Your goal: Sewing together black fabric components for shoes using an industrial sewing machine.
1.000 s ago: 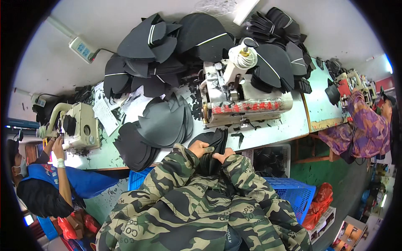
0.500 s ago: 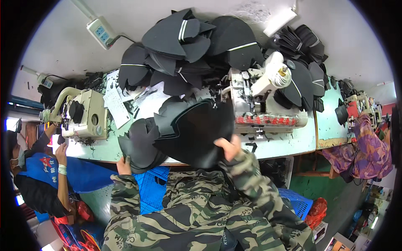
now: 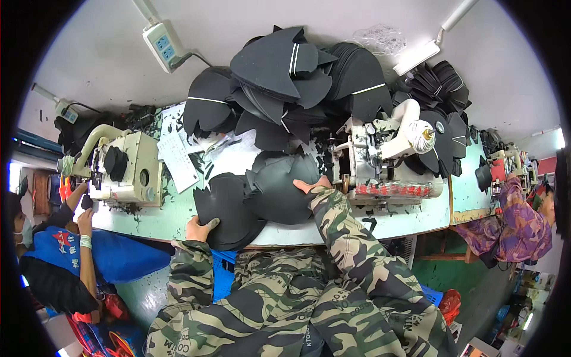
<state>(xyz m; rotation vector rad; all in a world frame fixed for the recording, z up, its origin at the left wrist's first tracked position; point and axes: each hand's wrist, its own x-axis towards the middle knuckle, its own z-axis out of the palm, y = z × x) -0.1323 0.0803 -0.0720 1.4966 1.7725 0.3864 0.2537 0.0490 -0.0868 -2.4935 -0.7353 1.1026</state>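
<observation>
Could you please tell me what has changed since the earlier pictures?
The two hands have parted: the left hand moved left to the near edge of the left black stack. The right hand carried black pieces left; they now appear laid on the right black stack, its fingers at that edge. The nearby machine and tied bundles stayed put.

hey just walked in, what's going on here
A person in a camouflage jacket is handling black cut pieces at a pale table. Their left hand is at the near edge of the left stack, and their right hand touches the right stack. A sewing machine stands just to the right, with tied black bundles piled behind. To the left, a co-worker in blue has their hands near another sewing machine.
</observation>
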